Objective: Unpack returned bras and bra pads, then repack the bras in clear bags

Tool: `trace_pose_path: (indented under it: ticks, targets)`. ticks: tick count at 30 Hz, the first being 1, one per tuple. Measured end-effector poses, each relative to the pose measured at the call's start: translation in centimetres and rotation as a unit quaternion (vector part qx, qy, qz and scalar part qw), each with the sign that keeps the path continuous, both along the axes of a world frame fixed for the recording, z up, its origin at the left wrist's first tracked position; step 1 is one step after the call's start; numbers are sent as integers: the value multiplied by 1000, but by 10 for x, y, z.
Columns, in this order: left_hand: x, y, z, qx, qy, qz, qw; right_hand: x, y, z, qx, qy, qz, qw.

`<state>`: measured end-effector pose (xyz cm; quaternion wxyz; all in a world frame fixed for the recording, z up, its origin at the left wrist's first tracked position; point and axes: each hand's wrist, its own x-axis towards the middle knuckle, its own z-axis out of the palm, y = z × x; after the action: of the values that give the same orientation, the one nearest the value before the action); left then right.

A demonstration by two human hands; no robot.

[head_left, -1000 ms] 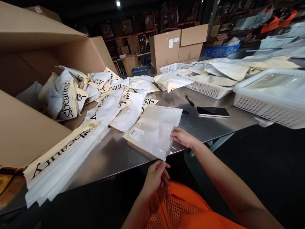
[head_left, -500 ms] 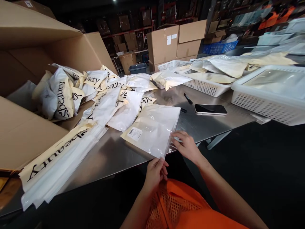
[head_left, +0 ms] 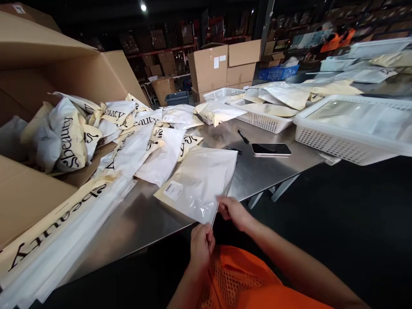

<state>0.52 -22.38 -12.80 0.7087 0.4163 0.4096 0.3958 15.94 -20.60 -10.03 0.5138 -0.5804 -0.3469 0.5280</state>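
Setting: warehouse floor, dim, with a steel table (head_left: 273,171) in front and racks of cartons behind.
Pouch: a flat cream-white plastic pouch (head_left: 199,182) lies at the table's near edge, its near corner jutting past the rim; glossy, slightly wrinkled, with a white barcode label (head_left: 173,190) near its left corner.
Left hand: the left hand (head_left: 201,242) sits just below the pouch's overhanging corner, fingers curled in and pinching that corner between thumb and fingertips.
Right hand: the right hand (head_left: 233,210) is at the pouch's right near edge, fingers bent and close together, fingertips touching the edge; whether they grip it cannot be told.
Clothing: an orange mesh vest (head_left: 238,279) fills the bottom of the view beneath both forearms.
Beside the pouch: printed cream bags (head_left: 151,146) marked "beauty" spill across the table from a big open cardboard box (head_left: 38,68) at left; a stack of long flat bags (head_left: 54,231) hangs over the near-left edge.
Further right: a black phone (head_left: 271,149) lies face up, well apart from the pouch, with two black markers (head_left: 243,136) between them and slightly beyond.
Far side: white perforated baskets (head_left: 350,133) hold more pale pouches.
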Motion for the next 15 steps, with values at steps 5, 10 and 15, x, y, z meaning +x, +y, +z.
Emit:
trace_pose_path:
  ticks: [5, 10, 15]
  targets:
    - [-30, -29, -11, 3, 40, 33, 999, 100, 72, 34, -29, -118, -147, 982]
    - [-40, -38, -12, 103, 268, -161, 944, 158, 82, 42, -74, -297, -170, 937]
    - [-84, 39, 40, 195, 575, -52, 793, 165, 86, 47, -19, -479, -141, 866]
